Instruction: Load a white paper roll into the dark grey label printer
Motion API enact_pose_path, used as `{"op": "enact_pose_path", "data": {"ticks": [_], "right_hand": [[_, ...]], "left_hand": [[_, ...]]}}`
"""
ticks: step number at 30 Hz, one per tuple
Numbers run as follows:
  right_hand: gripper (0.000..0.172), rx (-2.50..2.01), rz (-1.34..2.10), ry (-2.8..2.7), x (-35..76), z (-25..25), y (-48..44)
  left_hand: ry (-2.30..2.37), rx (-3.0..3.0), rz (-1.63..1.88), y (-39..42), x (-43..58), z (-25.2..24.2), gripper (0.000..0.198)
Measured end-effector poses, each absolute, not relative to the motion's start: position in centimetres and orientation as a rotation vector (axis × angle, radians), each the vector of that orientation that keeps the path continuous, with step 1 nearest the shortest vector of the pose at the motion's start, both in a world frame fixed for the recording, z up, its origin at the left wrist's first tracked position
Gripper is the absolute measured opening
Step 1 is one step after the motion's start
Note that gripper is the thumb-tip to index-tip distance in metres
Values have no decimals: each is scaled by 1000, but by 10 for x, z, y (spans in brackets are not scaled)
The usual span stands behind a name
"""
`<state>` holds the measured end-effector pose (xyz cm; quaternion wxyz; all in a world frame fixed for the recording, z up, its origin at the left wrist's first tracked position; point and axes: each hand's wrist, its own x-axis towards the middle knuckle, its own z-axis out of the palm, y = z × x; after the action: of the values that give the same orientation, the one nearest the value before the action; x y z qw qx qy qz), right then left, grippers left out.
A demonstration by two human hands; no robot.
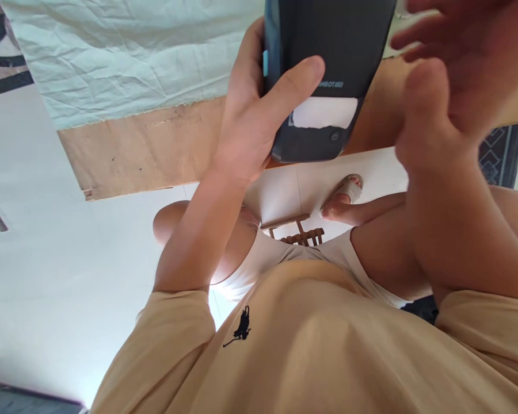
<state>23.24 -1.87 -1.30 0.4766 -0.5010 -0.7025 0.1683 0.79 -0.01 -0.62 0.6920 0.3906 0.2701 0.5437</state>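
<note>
My left hand (259, 109) grips a dark grey, flat electronic device (328, 52) by its left side, thumb lying across its face. Partly legible lettering, a white label (326, 112) and a small round power button show near its lower end. The top of the device runs out of the picture. To the right of the device, my right hand (453, 86) is raised with fingers apart, slightly blurred and holding nothing. A gap separates its fingertips from the device's right edge.
Beneath the hands is a wooden board (155, 146) partly covered by a wrinkled pale green cloth (138, 52). Below its edge are my legs, a sandalled foot (343, 195) and a small wooden stool (302, 230) on the white floor (69, 241). A dark patterned mat (501, 158) lies at right.
</note>
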Motion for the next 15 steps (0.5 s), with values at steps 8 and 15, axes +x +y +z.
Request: {"op": "enact_pose_path", "data": {"ticks": [8,15], "right_hand": [[19,-1472,-105,-1436,286,-63,-60],[16,-1570,-143,-1410,292,-95,-120]], "left_hand": [[756,1002,1206,4,19,-14,12],[451,892,1306,20,32,-49,15]]}}
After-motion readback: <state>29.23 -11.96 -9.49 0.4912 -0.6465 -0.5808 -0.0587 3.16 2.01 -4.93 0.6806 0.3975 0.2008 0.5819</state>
